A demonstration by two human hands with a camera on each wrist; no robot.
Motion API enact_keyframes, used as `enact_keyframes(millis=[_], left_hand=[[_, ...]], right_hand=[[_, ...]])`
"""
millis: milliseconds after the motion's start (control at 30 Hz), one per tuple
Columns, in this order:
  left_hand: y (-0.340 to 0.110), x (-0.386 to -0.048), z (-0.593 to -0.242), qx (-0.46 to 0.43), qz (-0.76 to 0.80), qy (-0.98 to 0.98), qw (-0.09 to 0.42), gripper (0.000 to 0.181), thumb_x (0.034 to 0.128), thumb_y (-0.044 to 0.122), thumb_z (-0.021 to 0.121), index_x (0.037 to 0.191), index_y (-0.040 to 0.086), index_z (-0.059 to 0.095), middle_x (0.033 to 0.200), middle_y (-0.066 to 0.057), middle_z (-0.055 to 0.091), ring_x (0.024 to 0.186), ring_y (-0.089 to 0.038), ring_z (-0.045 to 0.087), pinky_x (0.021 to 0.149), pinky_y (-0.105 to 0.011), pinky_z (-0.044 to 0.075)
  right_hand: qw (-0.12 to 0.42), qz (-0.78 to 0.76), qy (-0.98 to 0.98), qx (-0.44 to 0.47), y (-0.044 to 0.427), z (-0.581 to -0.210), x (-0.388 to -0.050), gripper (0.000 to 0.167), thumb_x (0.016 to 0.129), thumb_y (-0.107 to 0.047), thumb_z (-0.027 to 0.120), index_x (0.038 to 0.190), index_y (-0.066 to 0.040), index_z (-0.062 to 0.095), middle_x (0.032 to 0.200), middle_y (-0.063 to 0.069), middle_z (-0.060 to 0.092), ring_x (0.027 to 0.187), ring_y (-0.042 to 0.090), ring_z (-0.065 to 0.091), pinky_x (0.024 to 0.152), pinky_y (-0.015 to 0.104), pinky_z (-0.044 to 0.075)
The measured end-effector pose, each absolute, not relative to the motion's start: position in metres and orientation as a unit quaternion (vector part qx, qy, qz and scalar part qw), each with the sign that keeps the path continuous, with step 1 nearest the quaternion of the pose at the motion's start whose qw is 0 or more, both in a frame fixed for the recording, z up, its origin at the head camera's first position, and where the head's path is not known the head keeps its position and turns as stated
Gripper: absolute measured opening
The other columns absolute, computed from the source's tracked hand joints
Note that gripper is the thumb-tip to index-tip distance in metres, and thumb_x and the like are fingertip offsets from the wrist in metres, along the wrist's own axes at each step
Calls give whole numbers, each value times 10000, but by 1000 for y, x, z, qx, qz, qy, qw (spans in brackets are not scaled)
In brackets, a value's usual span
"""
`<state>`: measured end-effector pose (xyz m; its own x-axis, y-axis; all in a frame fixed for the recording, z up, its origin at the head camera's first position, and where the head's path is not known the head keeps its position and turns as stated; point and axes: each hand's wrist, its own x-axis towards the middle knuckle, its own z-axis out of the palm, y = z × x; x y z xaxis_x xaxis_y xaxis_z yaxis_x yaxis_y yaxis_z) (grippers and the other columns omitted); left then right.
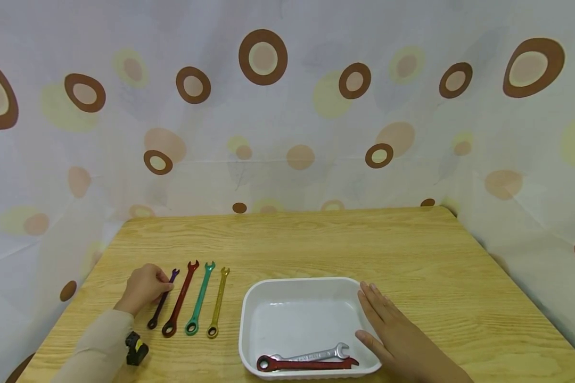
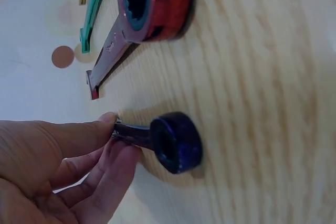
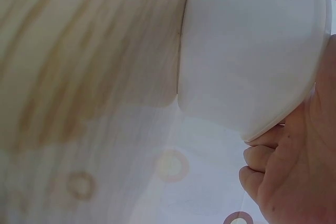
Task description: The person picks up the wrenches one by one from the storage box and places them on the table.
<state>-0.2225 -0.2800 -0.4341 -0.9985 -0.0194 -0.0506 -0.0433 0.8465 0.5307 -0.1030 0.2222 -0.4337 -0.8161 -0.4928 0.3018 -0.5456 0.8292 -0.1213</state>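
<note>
One silver metal wrench point(image 1: 323, 354) shows only from the head, the left hand point(image 1: 146, 287) pinching a slim purple metal wrench point(image 1: 161, 305) at the wood-grain table's point(image 1: 287, 239) left, long axis running away, forked end farthest, the straight-fingered right hand point(image 1: 393, 332) touching a white oblong tray point(image 1: 306, 322)

No readable text or numbers

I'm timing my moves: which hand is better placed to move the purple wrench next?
Probably the left hand: it pinches the purple wrench near its open end. The right hand is at the right side of the white tray, farther from that wrench.
</note>
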Motion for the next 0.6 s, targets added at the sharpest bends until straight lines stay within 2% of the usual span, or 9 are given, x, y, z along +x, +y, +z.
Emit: enact_keyframes(millis=[67, 167, 333, 433, 600], left_hand=[[-278, -224, -432, -8, 263, 965, 16, 133, 815, 54, 726, 749, -42, 663, 567, -64, 598, 461, -152, 530, 466, -301, 435], [-276, -228, -423, -1, 251, 968, 22, 151, 822, 51, 715, 852, -88, 663, 655, -118, 636, 480, -167, 563, 475, -314, 467], [-264, -239, -396, 18, 293, 955, 49, 305, 872, 118, 681, 1051, -122, 627, 901, -223, 672, 683, -261, 660, 561, -350, 552], [-245, -245, -378, 43, 333, 939, 69, 337, 890, 155, 670, 1102, -103, 619, 973, -217, 666, 798, -289, 668, 627, -372, 574], [-202, -247, -355, 91, 373, 918, 100, 314, 904, 183, 671, 1111, -50, 632, 946, -129, 671, 788, -215, 657, 668, -374, 575]], right_hand=[[131, 102, -948, 273, 222, -433, -103, 658, 984, -376, 516, 1475, 9, 309, 1556, 140, 261, 1466, 173, 116, 1114, 121, -49], [121, 102, -950, 269, 222, -432, -102, 660, 988, -386, 505, 1481, 1, 299, 1559, 140, 253, 1463, 201, 142, 1108, 115, -57], [93, 109, -957, 253, 222, -428, -102, 669, 997, -418, 470, 1502, -32, 264, 1581, 108, 206, 1456, 245, 169, 1091, 100, -77], [86, 110, -959, 248, 223, -427, -102, 672, 998, -427, 462, 1504, -36, 258, 1586, 98, 190, 1453, 262, 178, 1090, 100, -82], [88, 110, -958, 252, 224, -427, -102, 674, 996, -422, 470, 1501, -27, 261, 1581, 114, 201, 1460, 242, 154, 1095, 107, -81]])
